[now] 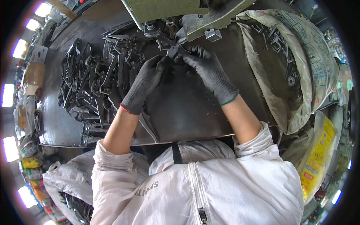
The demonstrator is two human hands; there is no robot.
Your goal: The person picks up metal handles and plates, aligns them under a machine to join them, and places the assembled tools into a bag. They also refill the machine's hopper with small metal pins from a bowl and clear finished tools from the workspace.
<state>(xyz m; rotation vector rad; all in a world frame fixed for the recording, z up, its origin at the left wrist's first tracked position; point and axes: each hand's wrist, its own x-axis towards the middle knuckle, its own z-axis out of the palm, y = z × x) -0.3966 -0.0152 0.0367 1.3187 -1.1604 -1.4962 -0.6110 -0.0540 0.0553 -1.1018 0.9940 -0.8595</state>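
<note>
- Table (187, 120): dark metal top, worn sheen, front edge before the person's white jacket (232, 183).
- Open sack (258, 75): pale woven cloth, rim rolled back, on the right of the table.
- Machine (165, 12): greenish-grey metal, at the far side, above and just beyond the hands.
- Pile of tools (99, 80): dark, plier-like, many pieces overlapping, on the left of the table.
- White sack (69, 172): lower left, below the table edge, dark metal pieces inside.
- Yellow-printed bag (318, 155): lower right, beside the open sack.
- Left hand (147, 75): dark glove, red cuff; fingers closed around the tool.
- Right hand (207, 65): dark glove, green cuff; fingers partly curled at the tool's other side; firmness of grip cannot be told.
- Curved metal handle (149, 125): by the left forearm, near the front edge.
- Tool (172, 51): grey metal, between the hands, just below the machine.
- Small metal parts (277, 41): loose, inside the open sack.
</note>
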